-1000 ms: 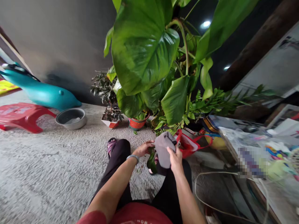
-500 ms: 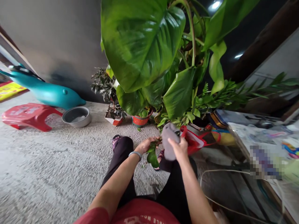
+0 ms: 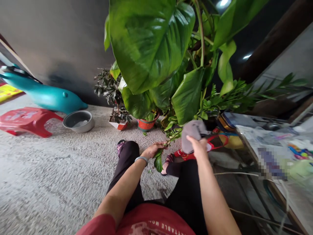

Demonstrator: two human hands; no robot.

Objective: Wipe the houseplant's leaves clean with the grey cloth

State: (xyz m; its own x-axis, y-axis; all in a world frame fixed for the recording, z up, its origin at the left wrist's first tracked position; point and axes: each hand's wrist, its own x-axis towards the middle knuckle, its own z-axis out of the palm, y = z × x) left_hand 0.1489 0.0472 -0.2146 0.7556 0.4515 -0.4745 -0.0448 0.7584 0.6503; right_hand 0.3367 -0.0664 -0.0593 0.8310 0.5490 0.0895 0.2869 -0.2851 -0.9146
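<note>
My left hand [image 3: 153, 149], with a bracelet at the wrist, is closed around a leafy stem [image 3: 174, 137] low in front of me. Green leaves [image 3: 158, 162] of that stem hang below the fingers. In my right hand [image 3: 199, 147] is a grey cloth [image 3: 189, 135], gripped at its near side and raised to the right of the stem. A gap separates the cloth from my left hand. Partly hidden behind the cloth and right hand lies a red bag [image 3: 216, 141].
Large-leaved plants [image 3: 151, 42] rise ahead from an orange pot [image 3: 147, 124], beside a smaller potted plant [image 3: 118, 122]. Leftward stand a metal basin [image 3: 79, 125], a red stool [image 3: 29, 119] and a teal toy [image 3: 53, 96]. A cluttered table [image 3: 254, 133] is at the right.
My right hand and the cloth have moved right, away from my left hand, now covering more of the red bag. The left hand keeps its hold; more of the stem shows.
</note>
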